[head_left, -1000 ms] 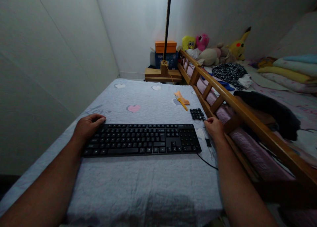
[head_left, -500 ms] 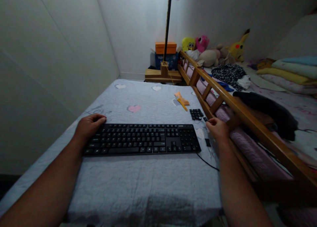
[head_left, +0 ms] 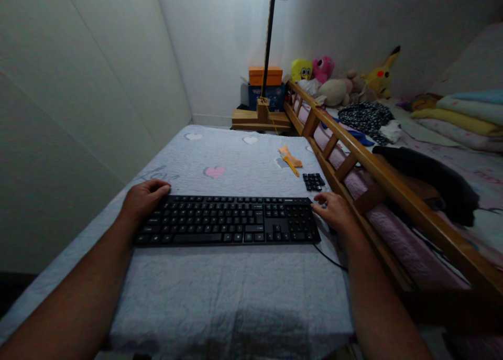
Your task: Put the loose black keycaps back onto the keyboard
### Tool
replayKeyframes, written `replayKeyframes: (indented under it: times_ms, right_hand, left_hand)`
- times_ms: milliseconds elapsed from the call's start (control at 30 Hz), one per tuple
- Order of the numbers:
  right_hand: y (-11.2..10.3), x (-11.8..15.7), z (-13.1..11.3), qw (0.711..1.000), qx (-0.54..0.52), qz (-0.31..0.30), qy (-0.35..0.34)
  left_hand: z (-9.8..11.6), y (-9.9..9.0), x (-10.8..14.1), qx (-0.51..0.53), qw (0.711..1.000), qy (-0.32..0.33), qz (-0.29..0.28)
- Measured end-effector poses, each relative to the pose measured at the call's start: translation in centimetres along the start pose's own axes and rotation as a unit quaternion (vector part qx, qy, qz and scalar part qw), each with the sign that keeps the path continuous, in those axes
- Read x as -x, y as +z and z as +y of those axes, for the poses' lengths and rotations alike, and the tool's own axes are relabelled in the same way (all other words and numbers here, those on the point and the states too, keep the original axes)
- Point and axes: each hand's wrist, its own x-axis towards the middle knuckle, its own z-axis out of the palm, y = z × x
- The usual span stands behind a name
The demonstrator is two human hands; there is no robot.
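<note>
A black full-size keyboard [head_left: 212,219] lies flat on the bedspread, its cable leaving the right end. Over its top left corner my left hand [head_left: 143,200] is closed, thumb and fingers together at the edge. My right hand [head_left: 334,211] is at the upper right corner, thumb and forefinger apart, with nothing visible between them. Just beyond that hand sits a cluster of loose black keycaps [head_left: 313,182]. A brush with a yellow handle [head_left: 291,167] lies on an orange cloth [head_left: 294,157] further back.
A wooden bed rail [head_left: 353,149] runs along the right side, close to my right arm. Beyond it are folded bedding [head_left: 463,116], clothes and plush toys. At the far end a dark pole [head_left: 268,40] rises from a wooden base [head_left: 247,118], near an orange box [head_left: 266,76].
My right hand has moved left from beside the keycaps to the keyboard's upper right corner, and its pinched fingers have parted. My left hand stays on the left corner.
</note>
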Motion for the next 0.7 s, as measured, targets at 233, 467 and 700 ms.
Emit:
replayKeyframes:
  times_ms: [233, 467, 700]
  right_hand:
    - [0.77, -0.09, -0.26, 1.0, 0.022, -0.003, -0.016]
    - [0.78, 0.15, -0.84, 0.999, 0.046, -0.01, -0.007]
    - [0.12, 0.03, -0.88, 1.0, -0.005, 0.011, 0.001]
  left_hand:
    - [0.34, 0.01, 0.18, -0.001, 1.0, -0.008, -0.001]
    - [0.05, 0.06, 0.04, -0.001, 1.0, -0.004, 0.0]
    - [-0.19, 0.07, -0.09, -0.008, 1.0, 0.009, 0.001]
